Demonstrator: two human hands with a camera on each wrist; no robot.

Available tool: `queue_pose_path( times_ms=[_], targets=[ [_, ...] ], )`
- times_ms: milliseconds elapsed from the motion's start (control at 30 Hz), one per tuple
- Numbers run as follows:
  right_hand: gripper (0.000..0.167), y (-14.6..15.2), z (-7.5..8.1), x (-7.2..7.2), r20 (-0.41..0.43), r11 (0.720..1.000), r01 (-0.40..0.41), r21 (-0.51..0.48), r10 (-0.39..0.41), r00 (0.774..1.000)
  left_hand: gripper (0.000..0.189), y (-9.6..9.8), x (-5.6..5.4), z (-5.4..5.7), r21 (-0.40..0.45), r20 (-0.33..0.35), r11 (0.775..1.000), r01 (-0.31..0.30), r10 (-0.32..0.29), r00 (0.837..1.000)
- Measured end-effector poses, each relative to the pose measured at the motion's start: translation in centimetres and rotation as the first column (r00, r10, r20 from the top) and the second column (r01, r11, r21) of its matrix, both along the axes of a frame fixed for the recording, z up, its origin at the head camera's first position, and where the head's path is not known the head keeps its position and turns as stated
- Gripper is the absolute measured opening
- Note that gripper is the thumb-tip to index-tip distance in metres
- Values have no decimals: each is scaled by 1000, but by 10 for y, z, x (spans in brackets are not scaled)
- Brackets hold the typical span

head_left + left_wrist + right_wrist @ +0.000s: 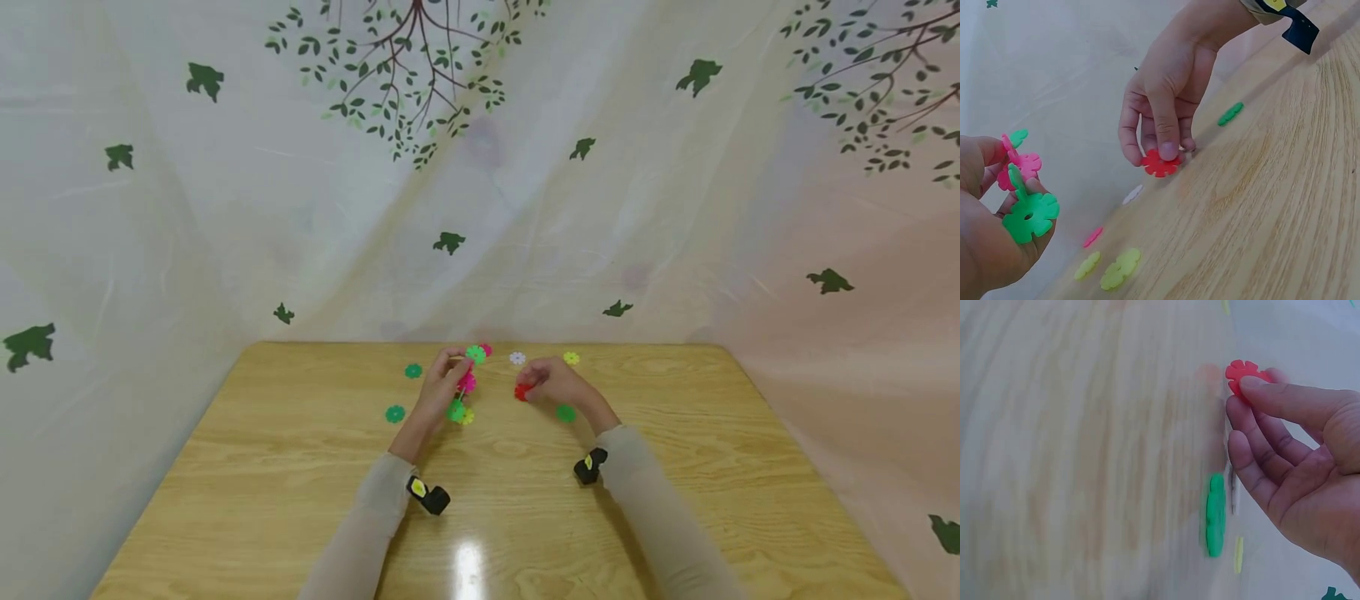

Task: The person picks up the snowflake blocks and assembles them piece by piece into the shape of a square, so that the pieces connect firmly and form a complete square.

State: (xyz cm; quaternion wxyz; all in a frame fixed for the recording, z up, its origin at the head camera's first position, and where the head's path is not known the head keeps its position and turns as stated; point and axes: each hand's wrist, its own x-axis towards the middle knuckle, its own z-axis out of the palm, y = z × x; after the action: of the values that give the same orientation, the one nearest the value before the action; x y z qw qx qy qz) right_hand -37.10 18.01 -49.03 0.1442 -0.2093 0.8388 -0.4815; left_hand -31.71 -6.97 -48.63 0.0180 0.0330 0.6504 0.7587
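Note:
My left hand holds a small cluster of joined flower-shaped plastic discs. In the left wrist view, a large green disc sits nearest the camera, with pink discs and another green disc slotted at angles behind it. To the right, my right hand pinches a red flower-shaped disc between thumb and fingers. Slots round the edge of that red disc show in the right wrist view. It is held above the table, apart from the cluster.
Loose discs lie on the wooden table: dark green ones at left, a white one and a yellow one towards the back, a green one below the right wrist. A printed curtain hangs behind the back edge.

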Motion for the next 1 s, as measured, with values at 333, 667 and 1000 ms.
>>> queue_pose_path(
  times_ms=[333,667,1000],
  targets=[
    [25,-18,-2,2,-58,978,91,-187,-103,993,29,5,-5,-1,7,-8,999,-47,47,999],
    [25,-40,17,15,-31,907,202,-369,-229,973,32,6,-6,-3,8,16,997,-79,79,997],
    [22,-48,23,20,-87,878,220,-425,-281,956,29,8,-6,-4,33,15,994,-102,102,995]
  ],
)
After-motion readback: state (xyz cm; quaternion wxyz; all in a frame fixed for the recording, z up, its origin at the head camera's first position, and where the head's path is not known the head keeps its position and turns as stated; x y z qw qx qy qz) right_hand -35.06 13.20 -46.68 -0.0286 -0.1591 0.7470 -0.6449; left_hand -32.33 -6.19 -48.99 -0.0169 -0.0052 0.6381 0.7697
